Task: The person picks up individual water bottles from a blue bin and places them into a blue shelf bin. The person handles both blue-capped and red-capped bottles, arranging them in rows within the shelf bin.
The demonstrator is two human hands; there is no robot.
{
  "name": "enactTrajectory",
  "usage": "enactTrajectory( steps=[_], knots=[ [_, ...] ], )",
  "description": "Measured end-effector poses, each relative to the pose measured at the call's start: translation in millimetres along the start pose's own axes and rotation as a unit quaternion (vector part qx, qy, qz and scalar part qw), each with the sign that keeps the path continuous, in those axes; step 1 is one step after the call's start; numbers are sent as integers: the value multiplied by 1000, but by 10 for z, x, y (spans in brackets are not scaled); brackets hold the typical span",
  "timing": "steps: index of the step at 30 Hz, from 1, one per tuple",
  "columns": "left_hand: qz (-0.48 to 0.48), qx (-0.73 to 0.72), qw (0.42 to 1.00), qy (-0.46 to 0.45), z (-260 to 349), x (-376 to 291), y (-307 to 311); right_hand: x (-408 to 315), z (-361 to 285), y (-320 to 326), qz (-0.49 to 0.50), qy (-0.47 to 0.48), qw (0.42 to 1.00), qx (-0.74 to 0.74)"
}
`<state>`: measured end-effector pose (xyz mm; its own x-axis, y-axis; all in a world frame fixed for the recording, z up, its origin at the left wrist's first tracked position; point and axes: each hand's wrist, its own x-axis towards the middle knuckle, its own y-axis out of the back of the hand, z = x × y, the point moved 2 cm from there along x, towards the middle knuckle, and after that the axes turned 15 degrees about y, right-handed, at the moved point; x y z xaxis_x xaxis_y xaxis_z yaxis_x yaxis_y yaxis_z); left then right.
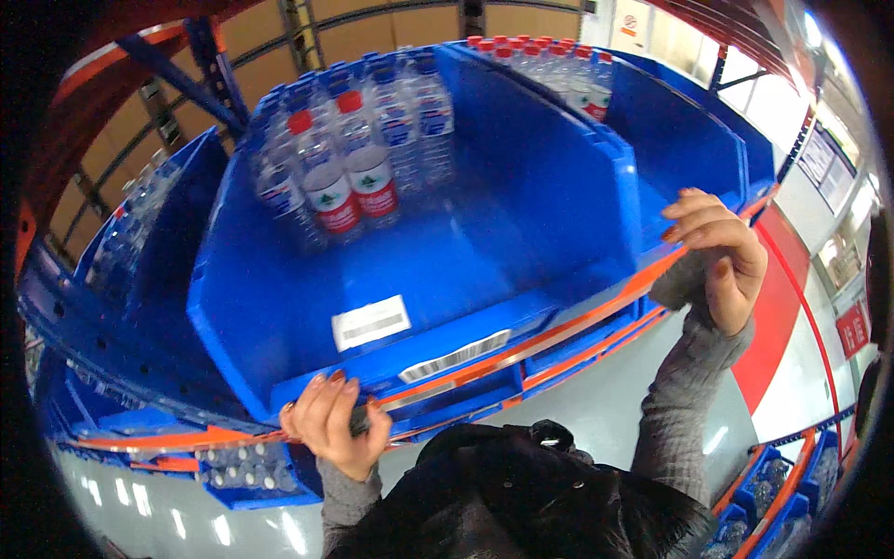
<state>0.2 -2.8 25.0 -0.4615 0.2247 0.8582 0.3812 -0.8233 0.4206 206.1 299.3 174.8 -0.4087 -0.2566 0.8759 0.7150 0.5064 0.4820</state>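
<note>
A large blue plastic bin (503, 168) lies before me on a rack shelf. Clear bottles stand grouped at its back left: two red-capped bottles (353, 168) with red-and-white labels in front, several blue-capped bottles (398, 119) beside and behind them. My left hand (335, 423) is at the bin's front lip, near its left corner; whether it grips the lip cannot be made out. Beyond the bin's front right corner is my right hand (723, 244), its fingers bent and apart, with nothing seen between them. Something dark grey (681, 279) shows beside its palm, partly hidden.
An orange shelf beam (559, 346) runs below the bin front. To the right, another blue bin (677, 147) holds red-capped bottles (587, 77). A bin of bottles (133, 223) stands left, past a blue rack upright (216, 77). Lower right, more bins (768, 489) hold bottles.
</note>
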Motion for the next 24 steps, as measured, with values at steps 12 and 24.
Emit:
enactTrajectory(
  steps=[12,24],
  knots=[
    [52,-71,993,77,346,-41,-95,-1312,515,151,-69,-189,900,-388],
    [-96,-109,976,-162,1774,19,-791,-1523,668,67,-27,-185,902,-390]
  ],
)
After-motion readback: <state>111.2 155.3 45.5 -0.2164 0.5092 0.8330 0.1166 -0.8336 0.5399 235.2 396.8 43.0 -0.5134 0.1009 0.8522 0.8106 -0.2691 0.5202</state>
